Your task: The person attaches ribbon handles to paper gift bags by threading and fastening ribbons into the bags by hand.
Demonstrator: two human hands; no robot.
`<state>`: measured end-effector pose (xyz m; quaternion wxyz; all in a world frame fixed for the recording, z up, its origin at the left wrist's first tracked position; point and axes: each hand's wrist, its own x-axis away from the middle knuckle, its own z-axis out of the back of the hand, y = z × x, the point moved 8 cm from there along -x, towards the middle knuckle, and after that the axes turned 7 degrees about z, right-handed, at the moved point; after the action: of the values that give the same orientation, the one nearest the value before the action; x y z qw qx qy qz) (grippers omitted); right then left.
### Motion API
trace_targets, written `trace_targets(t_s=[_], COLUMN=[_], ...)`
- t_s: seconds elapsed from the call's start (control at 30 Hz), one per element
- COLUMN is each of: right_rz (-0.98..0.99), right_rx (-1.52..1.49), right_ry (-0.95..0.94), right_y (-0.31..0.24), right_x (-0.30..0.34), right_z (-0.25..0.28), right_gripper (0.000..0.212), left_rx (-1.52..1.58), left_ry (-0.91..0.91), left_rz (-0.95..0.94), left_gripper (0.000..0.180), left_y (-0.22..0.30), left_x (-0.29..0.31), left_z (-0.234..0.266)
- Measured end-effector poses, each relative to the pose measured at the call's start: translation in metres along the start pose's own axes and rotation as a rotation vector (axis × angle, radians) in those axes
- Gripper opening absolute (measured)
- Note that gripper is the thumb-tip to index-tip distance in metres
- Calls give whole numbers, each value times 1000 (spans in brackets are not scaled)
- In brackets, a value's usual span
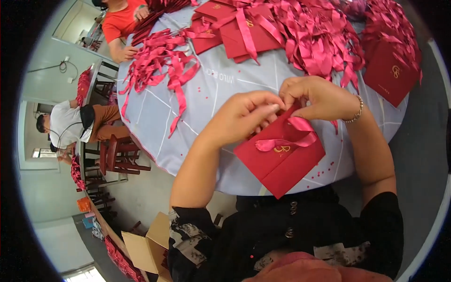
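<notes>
Head view is showing both hands meeting at the top corner of a red envelope (282, 162) lying on the round grey table (206, 94). Left hand (242, 117) is pinching closed on the envelope's upper edge; right hand (319, 98) is pinching the pink ribbon (286, 141) at the same corner — just beside the left. Envelope is extending from the grip toward 6 o'clock, its long axis running 10 to 4 o'clock. Loose ribbons (164, 61) are lying at 11 o'clock, well apart.
</notes>
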<state>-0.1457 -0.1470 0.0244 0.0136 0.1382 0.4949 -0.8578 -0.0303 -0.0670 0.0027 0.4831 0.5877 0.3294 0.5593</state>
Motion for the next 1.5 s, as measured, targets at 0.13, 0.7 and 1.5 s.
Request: trace_targets(t_s=[0.13, 0.7, 1.5], right_rz=[-12, -39, -91], right_rx=[-36, -445, -138], right_ry=[5, -89, 360], right_y=[0, 0, 4], right_x=[-2, 3, 1], right_z=[-4, 2, 20], right_gripper=[17, 16, 24], left_rx=[-41, -645, -755], left_ry=[-146, 173, 586], left_rz=[-64, -157, -291], left_gripper=[16, 13, 67], left_y=[-2, -8, 53], left_x=[-4, -3, 29], left_z=[-7, 66, -10])
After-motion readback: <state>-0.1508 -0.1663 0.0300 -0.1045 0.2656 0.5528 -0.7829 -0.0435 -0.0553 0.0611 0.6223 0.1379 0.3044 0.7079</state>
